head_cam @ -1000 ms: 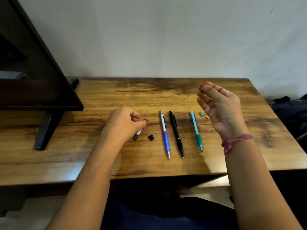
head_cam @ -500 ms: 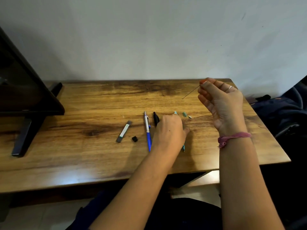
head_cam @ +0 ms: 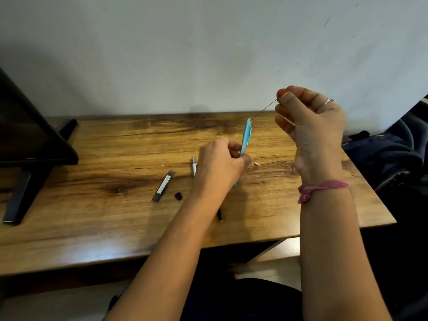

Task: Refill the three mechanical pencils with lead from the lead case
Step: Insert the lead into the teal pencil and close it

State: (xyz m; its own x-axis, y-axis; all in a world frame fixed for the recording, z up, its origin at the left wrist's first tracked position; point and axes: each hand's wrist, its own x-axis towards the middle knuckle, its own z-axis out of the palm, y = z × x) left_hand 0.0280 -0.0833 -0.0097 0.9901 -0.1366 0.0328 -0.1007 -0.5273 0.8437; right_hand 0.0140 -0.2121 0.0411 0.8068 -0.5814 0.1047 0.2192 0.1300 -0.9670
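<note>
My left hand (head_cam: pixel 220 163) grips the teal mechanical pencil (head_cam: pixel 246 136), lifted off the table and tilted nearly upright with its open top end up. My right hand (head_cam: pixel 310 126) pinches a thin lead (head_cam: pixel 264 110) between thumb and fingertip, its free end at the pencil's top. The grey lead case (head_cam: pixel 164 185) lies on the table (head_cam: pixel 92 181) to the left, its small black cap (head_cam: pixel 177 196) beside it. The blue-and-white pencil (head_cam: pixel 193 167) and the black pencil (head_cam: pixel 220 215) lie mostly hidden under my left hand and forearm.
A dark monitor (head_cam: pixel 27 135) on a black stand occupies the table's left end. A tiny white eraser piece (head_cam: pixel 256 163) lies right of my left hand. A dark bag (head_cam: pixel 389 154) sits off the table's right edge. A wall stands behind.
My left hand let go of the lead case, reached right, and picked up the teal pencil, raising it to the lead. My right hand kept the lead pinched high.
</note>
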